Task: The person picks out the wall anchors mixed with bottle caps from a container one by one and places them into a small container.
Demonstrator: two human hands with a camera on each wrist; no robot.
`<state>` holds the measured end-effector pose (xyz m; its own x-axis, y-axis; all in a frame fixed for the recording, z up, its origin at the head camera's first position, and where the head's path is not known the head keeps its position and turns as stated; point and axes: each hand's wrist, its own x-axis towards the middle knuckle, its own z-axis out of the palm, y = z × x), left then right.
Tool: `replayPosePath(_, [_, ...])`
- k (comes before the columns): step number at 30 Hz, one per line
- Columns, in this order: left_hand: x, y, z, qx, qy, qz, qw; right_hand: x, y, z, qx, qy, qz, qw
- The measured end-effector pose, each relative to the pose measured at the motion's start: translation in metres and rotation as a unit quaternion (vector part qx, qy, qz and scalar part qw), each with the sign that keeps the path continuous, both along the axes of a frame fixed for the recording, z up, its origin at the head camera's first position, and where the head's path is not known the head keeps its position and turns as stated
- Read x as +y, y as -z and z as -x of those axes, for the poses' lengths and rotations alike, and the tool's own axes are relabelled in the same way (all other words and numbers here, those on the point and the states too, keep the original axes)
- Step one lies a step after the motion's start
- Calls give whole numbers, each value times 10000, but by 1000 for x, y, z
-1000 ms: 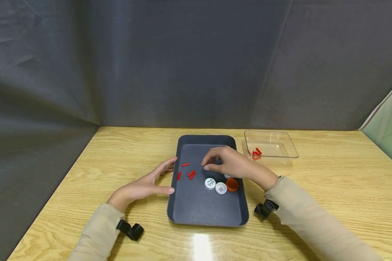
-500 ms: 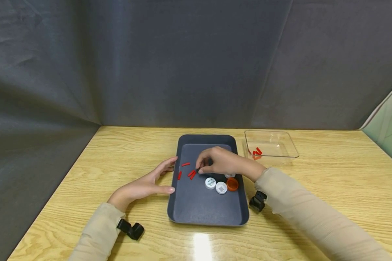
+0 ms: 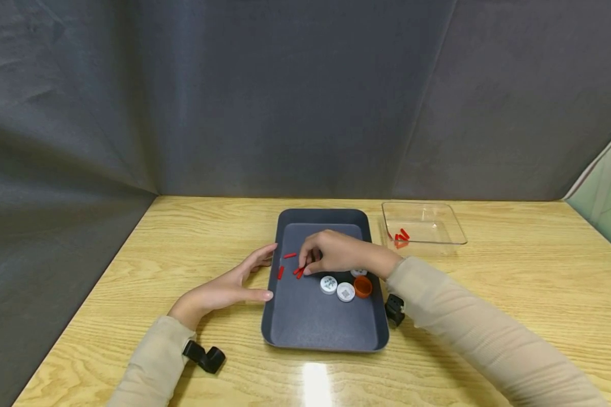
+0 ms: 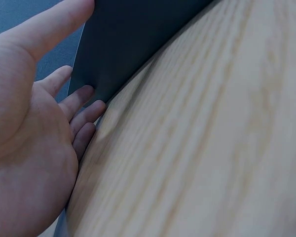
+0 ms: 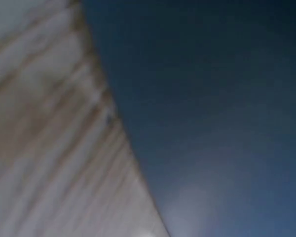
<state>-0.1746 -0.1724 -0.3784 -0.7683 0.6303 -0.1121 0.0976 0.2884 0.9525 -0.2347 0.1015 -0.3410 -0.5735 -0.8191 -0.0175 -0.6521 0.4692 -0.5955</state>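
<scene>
In the head view, my left hand (image 3: 218, 291) lies along the left side of a dark grey tray (image 3: 323, 333), thumb and fingers spread at its rim. The left wrist view shows that palm (image 4: 32, 163) with its fingertips against the tray's outer wall. My right hand (image 3: 331, 251) reaches over the tray, index finger and thumb bent and a little apart around two short red sticks (image 3: 300, 274). Whether it touches them cannot be told. More red sticks (image 3: 280, 273) lie to the left of its fingertips. The right wrist view shows no hand.
Near the right hand lie white round caps (image 3: 345, 292) and an orange cap (image 3: 362, 286) in the tray. A clear plastic box (image 3: 450, 226) holding several red sticks stands behind to the right on the wooden table (image 3: 224, 226). A dark curtain (image 3: 305, 102) hangs behind.
My right hand has moved left and slightly down across the tray to the pair of red sticks. My left hand has stayed at the rim.
</scene>
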Motion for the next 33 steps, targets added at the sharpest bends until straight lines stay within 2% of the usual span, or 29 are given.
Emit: replayPosePath(33, [1, -1, -1, -7, -14, -33, 10000, -5, 5, 1, 220, 102, -368, 9990])
